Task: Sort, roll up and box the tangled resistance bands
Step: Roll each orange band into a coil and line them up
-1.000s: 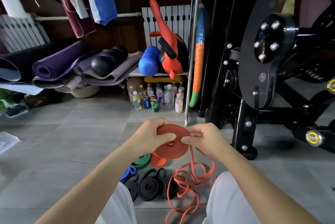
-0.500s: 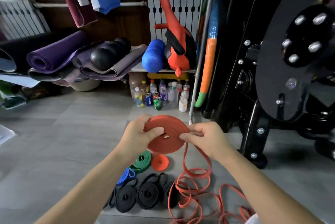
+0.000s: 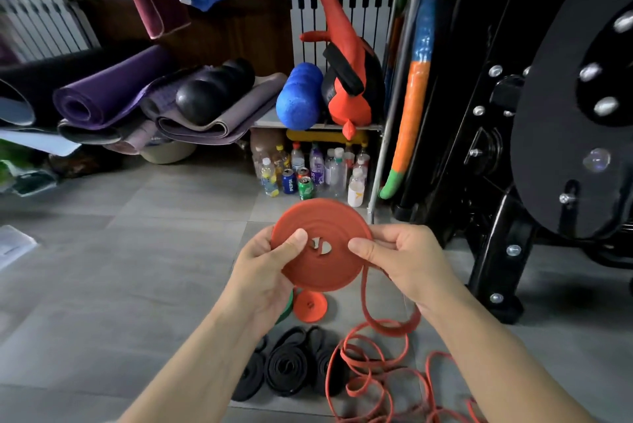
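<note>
Centre frame: my left hand (image 3: 270, 272) and right hand (image 3: 400, 261) pinch the orange coil (image 3: 322, 244); keeping its loose tail (image 3: 373, 368) taut should wind it flat, I judge.
</note>
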{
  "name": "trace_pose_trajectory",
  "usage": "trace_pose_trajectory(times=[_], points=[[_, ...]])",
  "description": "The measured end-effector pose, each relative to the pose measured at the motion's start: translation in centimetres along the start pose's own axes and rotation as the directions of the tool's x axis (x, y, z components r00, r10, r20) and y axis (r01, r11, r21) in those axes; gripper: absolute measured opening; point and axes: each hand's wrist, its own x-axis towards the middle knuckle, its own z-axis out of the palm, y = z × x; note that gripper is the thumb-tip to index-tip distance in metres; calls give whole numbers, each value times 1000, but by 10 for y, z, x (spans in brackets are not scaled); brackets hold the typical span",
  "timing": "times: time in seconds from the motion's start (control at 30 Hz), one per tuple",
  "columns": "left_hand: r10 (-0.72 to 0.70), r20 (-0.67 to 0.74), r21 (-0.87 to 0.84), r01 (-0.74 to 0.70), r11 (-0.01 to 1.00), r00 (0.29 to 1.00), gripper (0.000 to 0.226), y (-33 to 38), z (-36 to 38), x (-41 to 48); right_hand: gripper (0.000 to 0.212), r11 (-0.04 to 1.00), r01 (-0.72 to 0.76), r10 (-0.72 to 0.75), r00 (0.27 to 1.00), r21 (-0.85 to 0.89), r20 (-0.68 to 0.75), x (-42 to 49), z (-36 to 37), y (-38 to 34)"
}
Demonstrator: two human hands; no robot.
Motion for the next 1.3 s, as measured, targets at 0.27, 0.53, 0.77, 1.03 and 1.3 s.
trace_pose_trajectory(times=[0.27, 0.53, 0.77, 1.03, 1.3], points=[[255, 533, 846, -499, -188, 807, 82, -7, -6, -8, 13, 930, 25, 5, 997, -367, 79, -14, 7, 4], [187, 450, 891, -453, -30, 873, 50, -19, 0, -6, 20, 915, 21, -3, 999, -403, 45, -22, -1, 7], [297, 316, 880, -395, 264, 901, 41, -16, 6, -13, 30, 945, 87, -70, 995, -315, 65, -32, -14, 3], [290, 169, 810, -300, 504, 942, 43, -15, 6, -15, 21, 910, 60, -25, 995, -410, 92, -39, -20, 2], [308, -15, 655, -224, 722, 951, 36, -21, 6, -9, 23, 939, 4, -19, 999, -344, -41, -40, -17, 9]])
